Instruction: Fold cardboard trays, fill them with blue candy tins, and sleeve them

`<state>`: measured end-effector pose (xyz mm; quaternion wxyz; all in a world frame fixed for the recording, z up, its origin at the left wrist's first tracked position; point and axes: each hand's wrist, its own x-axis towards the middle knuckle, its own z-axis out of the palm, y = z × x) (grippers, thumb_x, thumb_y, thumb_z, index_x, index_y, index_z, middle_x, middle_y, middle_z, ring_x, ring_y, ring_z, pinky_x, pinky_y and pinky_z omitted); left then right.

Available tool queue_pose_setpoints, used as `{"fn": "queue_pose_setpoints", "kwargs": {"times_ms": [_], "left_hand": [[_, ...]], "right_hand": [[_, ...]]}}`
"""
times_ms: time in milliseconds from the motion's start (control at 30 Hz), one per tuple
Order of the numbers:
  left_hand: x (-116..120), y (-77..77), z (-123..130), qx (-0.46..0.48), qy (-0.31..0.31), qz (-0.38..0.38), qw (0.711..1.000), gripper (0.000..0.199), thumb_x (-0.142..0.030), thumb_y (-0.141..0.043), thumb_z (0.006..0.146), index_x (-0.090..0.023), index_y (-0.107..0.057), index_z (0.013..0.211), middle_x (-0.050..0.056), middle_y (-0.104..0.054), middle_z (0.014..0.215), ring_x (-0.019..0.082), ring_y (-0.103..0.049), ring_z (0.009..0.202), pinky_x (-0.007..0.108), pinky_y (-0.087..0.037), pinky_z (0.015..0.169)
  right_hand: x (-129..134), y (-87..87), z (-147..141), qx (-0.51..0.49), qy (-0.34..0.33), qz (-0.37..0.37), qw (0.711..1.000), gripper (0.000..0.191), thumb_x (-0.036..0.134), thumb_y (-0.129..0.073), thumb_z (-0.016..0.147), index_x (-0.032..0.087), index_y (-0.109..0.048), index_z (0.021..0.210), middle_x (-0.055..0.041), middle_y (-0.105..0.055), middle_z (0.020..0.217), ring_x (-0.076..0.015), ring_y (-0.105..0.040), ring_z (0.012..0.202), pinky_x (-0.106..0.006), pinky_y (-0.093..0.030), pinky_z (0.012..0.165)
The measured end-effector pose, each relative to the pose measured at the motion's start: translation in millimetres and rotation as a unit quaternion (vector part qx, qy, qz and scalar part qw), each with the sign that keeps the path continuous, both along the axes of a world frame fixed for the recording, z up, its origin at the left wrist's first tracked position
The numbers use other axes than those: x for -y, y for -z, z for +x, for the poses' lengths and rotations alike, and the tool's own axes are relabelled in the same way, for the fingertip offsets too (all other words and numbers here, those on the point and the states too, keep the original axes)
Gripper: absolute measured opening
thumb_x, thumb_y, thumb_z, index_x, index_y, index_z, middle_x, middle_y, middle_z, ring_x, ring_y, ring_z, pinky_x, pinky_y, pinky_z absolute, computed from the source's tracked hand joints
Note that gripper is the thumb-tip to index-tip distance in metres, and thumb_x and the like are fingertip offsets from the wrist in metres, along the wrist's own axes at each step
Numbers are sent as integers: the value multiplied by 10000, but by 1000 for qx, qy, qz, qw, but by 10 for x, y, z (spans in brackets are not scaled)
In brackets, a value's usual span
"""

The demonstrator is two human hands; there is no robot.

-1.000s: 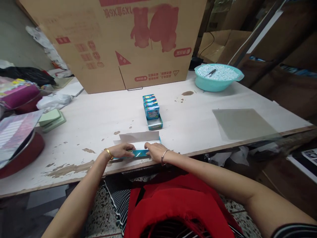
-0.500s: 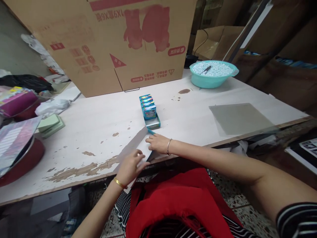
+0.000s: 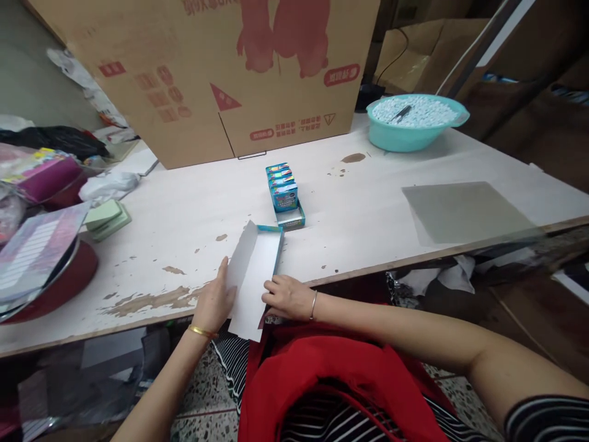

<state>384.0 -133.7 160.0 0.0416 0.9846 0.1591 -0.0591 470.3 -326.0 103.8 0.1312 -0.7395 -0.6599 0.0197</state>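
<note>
A partly folded cardboard tray (image 3: 255, 270), white inside with blue outer faces, lies at the table's front edge, its near end jutting past it. The far end and right wall stand up; the left side leans outward. My left hand (image 3: 217, 296) holds the left side panel, thumb inside and fingers behind it. My right hand (image 3: 289, 297) has its bent fingers on the right wall near the close end. Just beyond stands a blue display tray (image 3: 292, 220) with several small blue boxes (image 3: 282, 187) in a row, its front part bare.
A large printed carton (image 3: 294, 116) stands behind. Back right is a turquoise basin (image 3: 405, 138) of small pale pieces, with a dark tool on top. A translucent sheet (image 3: 469, 212) lies right. Green pads (image 3: 108, 220) and a red bowl (image 3: 69, 282) sit left.
The tray's far end and right wall have been raised. My left hand has shifted left onto the side panel, and my right hand has moved down along the right wall toward me.
</note>
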Motion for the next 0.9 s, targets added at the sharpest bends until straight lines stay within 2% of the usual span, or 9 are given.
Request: {"fn": "queue_pose_setpoints", "kwargs": {"times_ms": [167,300,467,533,633,700,767,833,900], "left_hand": [[6,226,-154,130,51,-89,986,761,-221,-489,831,-158,-95,1480,180,-541,1278,286,-574,1108,420,-489,891],[52,110,-229,152,98,-63,982,714,-326,-505,873,-188,-153,1479,183,-507,1275,304,-518,1160,466,-462,931],[-45,-125,-328,63,333,16,941,558,-357,-600,824,-317,-429,1353,67,-380,1459,332,-225,1392,608,-136,1127],[-80,-73,-335,35,374,8,927,397,-326,-571,852,-298,-537,1247,48,-490,1381,304,-286,1370,603,-93,1137],[-82,62,-300,63,361,-22,930,188,-274,-493,908,-267,-648,1014,10,-677,1086,224,-501,1178,551,-119,1149],[-46,114,-270,94,334,-48,937,166,-253,-493,906,-251,-659,917,-6,-703,940,191,-557,1043,523,-161,1144],[16,130,-247,119,296,-64,946,155,-248,-508,895,-232,-652,839,-6,-696,848,181,-565,971,517,-194,1131],[90,141,-228,129,261,-62,955,177,-248,-506,893,-215,-637,779,5,-677,797,189,-561,955,535,-196,1126],[158,173,-211,131,241,-53,960,186,-239,-490,894,-204,-635,784,39,-675,896,221,-542,1050,573,-163,1129]], "right_hand": [[54,0,209,-10,-15,6,1000,262,380,-605,815,132,-580,896,-106,-533,939,-231,-457,839,-343,-373,718],[71,60,307,-7,-12,19,1000,166,291,-549,854,130,-587,869,-101,-532,920,-218,-437,835,-335,-358,743],[52,158,362,4,-41,50,998,161,217,-446,915,147,-588,944,-84,-550,901,-193,-430,793,-302,-359,717],[50,197,359,13,-59,55,997,222,176,-378,939,166,-597,968,-77,-561,882,-186,-434,769,-291,-361,692],[98,226,367,4,-72,63,995,269,130,-355,924,155,-607,1016,-96,-588,928,-184,-459,781,-295,-389,712],[171,221,392,-14,-96,75,992,317,105,-413,869,126,-571,1143,-138,-586,1098,-197,-490,895,-321,-412,801],[258,213,421,-28,-130,79,988,503,132,-501,798,97,-467,1298,-176,-481,1329,-233,-468,1071,-368,-398,915],[326,227,436,-31,-157,73,984,667,228,-564,775,80,-357,1392,-190,-338,1464,-274,-412,1189,-415,-367,987],[355,271,424,-28,-161,80,983,703,355,-561,817,73,-324,1416,-195,-295,1493,-293,-402,1219,-447,-359,1009]]}}
